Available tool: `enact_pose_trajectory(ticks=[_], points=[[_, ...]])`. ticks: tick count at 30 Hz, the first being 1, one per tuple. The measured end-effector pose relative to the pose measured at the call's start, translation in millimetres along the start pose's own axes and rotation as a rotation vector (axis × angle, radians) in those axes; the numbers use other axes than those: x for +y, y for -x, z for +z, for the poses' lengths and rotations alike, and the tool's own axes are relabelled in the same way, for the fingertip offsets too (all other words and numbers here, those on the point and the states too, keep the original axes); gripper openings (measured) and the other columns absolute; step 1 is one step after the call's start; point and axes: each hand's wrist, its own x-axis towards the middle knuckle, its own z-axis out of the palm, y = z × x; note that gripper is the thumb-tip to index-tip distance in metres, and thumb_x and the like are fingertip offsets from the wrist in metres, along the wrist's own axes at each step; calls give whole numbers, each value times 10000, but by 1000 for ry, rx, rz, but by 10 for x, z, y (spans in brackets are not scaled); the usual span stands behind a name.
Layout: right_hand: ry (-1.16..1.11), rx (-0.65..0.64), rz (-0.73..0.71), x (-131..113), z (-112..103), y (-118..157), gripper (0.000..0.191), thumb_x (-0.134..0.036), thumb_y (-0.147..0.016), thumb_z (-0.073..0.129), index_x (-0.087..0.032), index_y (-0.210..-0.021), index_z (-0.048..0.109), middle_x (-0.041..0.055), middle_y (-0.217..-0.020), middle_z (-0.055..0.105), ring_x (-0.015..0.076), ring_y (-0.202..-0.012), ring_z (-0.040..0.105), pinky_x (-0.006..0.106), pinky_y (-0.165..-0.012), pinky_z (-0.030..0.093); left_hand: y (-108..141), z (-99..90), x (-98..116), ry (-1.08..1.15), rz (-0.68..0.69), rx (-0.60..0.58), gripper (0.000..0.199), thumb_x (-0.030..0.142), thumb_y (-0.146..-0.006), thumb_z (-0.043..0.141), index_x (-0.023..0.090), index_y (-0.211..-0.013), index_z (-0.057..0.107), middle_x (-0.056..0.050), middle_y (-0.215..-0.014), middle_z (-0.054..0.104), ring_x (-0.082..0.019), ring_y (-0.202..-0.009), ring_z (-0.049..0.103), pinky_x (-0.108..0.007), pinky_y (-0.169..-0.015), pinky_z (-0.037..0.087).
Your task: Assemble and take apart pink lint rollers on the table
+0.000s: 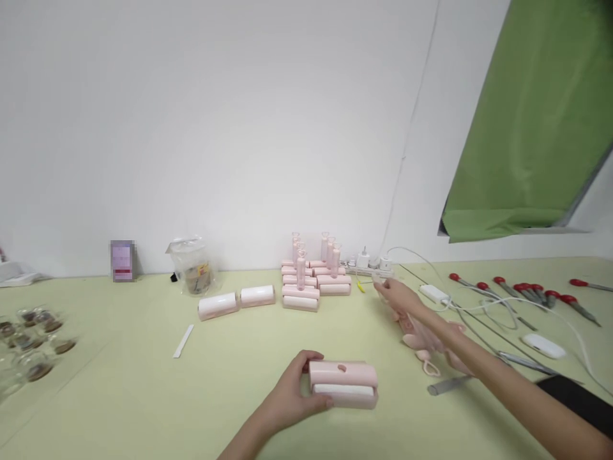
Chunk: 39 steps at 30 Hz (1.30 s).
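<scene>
Near the front of the table, my left hand [299, 393] grips the left end of a pink case [343, 374] with a white roll showing in its slot. My right hand [397, 295] reaches out to the right of the stacked cases, its fingers closed together on something pale that is too small and blurred to name. Under my right forearm lie loose pink parts [421, 342], partly hidden. Several similar pink cases [301, 298] are stacked by the wall, with small pink bottle-like pieces [301, 271] upright on them.
White rolls [218, 306] and a white strip [182, 341] lie left of centre. A plastic bag [194, 271] stands behind. Glass jars [36, 367] are at far left. Red-ended tools [531, 294], cables and a power strip [376, 270] occupy the right side.
</scene>
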Motion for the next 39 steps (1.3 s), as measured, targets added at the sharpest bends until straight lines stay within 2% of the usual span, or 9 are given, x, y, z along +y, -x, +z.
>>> enact_pose_trajectory(ticks=[3,6,9,12,18,22,31,35,39], points=[[-111,-130,-140,-20,-20,280,412,-417,-901,284,-135,-1024,559,36,-754,639,144,-653,599,262,-601,465,-3,2,6,13,-16,-8,564,270,-625,669,196,-1120,408,-53,-1083,490,-206,-984,471,-289,-838,383],[-120,-226,-353,-125,-55,601,337,-457,-817,439,-226,-1005,599,23,-818,641,171,-726,590,255,-611,432,2,2,20,4,-14,-2,557,287,-634,663,197,-1121,410,-49,-1081,492,-206,-985,465,-290,-835,382],[68,-252,-601,-310,-101,832,253,-367,-786,485,-277,-967,637,31,-828,631,210,-745,574,289,-606,390,7,4,35,-2,-2,-3,526,292,-643,654,200,-1105,420,-42,-1071,493,-199,-967,470,-288,-821,389],[279,-235,-707,-536,-171,917,261,-268,-772,458,-271,-944,654,45,-744,619,218,-696,573,300,-586,362,0,7,36,-1,25,4,517,286,-629,663,197,-1087,439,-40,-1060,501,-199,-966,473,-296,-834,387],[568,-306,-745,-924,-272,885,257,-203,-672,506,-201,-844,697,80,-671,659,229,-620,591,268,-471,290,-11,4,44,-13,21,29,515,279,-609,676,196,-1076,474,-36,-1026,530,-199,-960,486,-296,-839,390],[626,-333,-754,-1047,-251,829,190,-185,-642,504,-153,-632,692,81,-520,629,190,-465,541,262,-422,231,1,-1,62,-13,27,26,524,299,-611,672,194,-1083,470,-34,-1032,535,-195,-949,498,-292,-828,401],[690,-439,-843,-1278,-220,793,155,-146,-600,511,-137,-554,659,62,-470,599,144,-407,427,263,-408,204,14,-1,121,-44,0,47,530,314,-587,678,191,-1067,491,-40,-1056,543,-211,-949,505,-301,-825,403],[635,-486,-818,-1287,-230,756,183,-191,-631,520,-138,-473,595,9,-396,487,108,-377,336,258,-404,191,12,6,121,-62,-4,60,505,304,-590,673,194,-1050,496,-32,-1029,548,-205,-942,504,-290,-816,402],[538,-550,-740,-1200,-282,630,348,-349,-671,547,-175,-386,447,-67,-375,289,72,-375,251,232,-396,173,1,12,106,-61,-5,69,503,312,-577,687,197,-1030,501,-29,-1007,549,-204,-929,503,-284,-797,402]])
